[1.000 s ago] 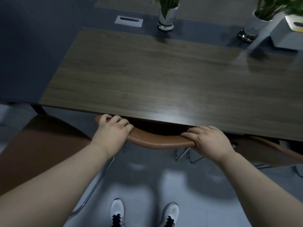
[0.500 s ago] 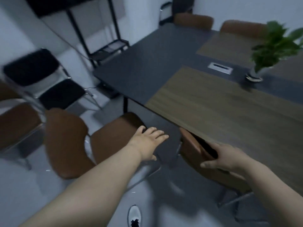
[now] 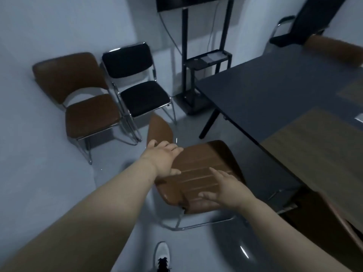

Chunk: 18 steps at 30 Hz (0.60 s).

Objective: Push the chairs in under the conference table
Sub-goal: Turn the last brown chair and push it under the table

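1. No words, names or labels can be read anywhere; the room is dim and a bit blurry.
2. At the far left, a brown chair (image 3: 86, 99) stands by the white wall, well away from the table. Its legs are shiny metal.
3. Just beside it stands a black chair (image 3: 137, 83), so close that the two frames seem to touch. It is also far from the table.
4. The left hand (image 3: 163, 158) is open, with the fingers spread and stretched forward. It is held over the near brown chair (image 3: 204, 171), between the seat and the backrest. It grips nothing. Whether it touches the chair is hard to tell.
5. The near brown chair is pulled out. It is turned sideways, and only its far corner goes under the table edge. Its backrest sticks up behind the left hand and is partly hidden by it.
6. A white shoe (image 3: 162, 256) is cut off at the bottom edge.
7. A black stand (image 3: 204, 61) with small shelves rises behind the table. Its top is cut off by the frame.
8. The right hand (image 3: 225, 191) is open too, with the fingers loose and apart. It is held over the front of the seat, and it grips nothing.
9. The table (image 3: 275, 89) has a dark top and a wood part, and it runs off the right side.
10. At the far right, another brown chair (image 3: 339, 218) is pushed under the table, mostly hidden.
11. More chairs at the far end of the table are blurry and cut off.
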Each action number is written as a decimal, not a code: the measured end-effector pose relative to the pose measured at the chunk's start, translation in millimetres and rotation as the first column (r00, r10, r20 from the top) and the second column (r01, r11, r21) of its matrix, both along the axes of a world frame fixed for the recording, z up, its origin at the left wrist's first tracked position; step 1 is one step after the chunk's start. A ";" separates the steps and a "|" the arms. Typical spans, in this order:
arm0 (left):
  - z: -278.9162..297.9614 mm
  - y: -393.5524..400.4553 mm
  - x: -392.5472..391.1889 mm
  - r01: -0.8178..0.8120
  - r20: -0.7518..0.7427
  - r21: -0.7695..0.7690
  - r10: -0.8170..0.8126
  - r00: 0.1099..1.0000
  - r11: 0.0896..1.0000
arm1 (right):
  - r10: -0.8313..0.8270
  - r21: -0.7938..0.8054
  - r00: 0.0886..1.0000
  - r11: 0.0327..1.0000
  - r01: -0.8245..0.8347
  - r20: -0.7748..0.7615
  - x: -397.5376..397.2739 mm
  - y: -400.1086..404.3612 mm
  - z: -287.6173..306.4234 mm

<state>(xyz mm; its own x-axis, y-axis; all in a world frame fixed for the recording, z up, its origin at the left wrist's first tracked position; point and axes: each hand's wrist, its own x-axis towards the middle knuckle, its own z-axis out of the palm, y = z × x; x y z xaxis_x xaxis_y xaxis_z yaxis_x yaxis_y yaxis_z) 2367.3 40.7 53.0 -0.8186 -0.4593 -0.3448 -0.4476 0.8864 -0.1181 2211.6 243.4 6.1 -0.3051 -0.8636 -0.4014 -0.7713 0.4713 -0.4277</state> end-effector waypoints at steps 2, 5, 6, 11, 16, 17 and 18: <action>-16.9 -42.6 31.2 -0.032 0.036 0.034 0.030 0.999 0.999 | -0.015 0.006 0.998 1.000 0.014 0.057 35.0 -44.9 -16.0; -43.3 -97.2 66.1 -0.045 0.080 0.053 0.040 0.996 0.998 | -0.008 0.017 0.992 1.000 0.006 0.127 79.5 -100.9 -39.6; -52.6 -113.4 74.0 -0.048 0.090 0.069 0.042 0.995 0.996 | -0.020 0.017 0.988 1.000 0.018 0.154 92.1 -117.6 -47.9; -88.4 -171.1 80.6 -0.030 0.086 0.166 0.016 0.996 0.986 | -0.134 0.065 0.973 0.990 0.124 0.190 136.7 -169.7 -83.7; -108.4 -205.1 49.8 0.060 -0.035 0.048 -0.059 0.998 0.997 | -0.181 0.066 0.979 0.982 0.176 0.090 142.0 -183.4 -101.1; -111.1 -210.2 40.5 0.081 -0.067 0.005 -0.080 0.995 0.997 | -0.182 0.071 0.980 0.982 0.176 0.083 141.3 -183.6 -101.4; -113.6 -215.6 29.9 0.113 -0.096 -0.026 -0.115 0.989 0.993 | -0.179 0.066 0.981 0.982 0.175 0.069 139.7 -183.9 -102.0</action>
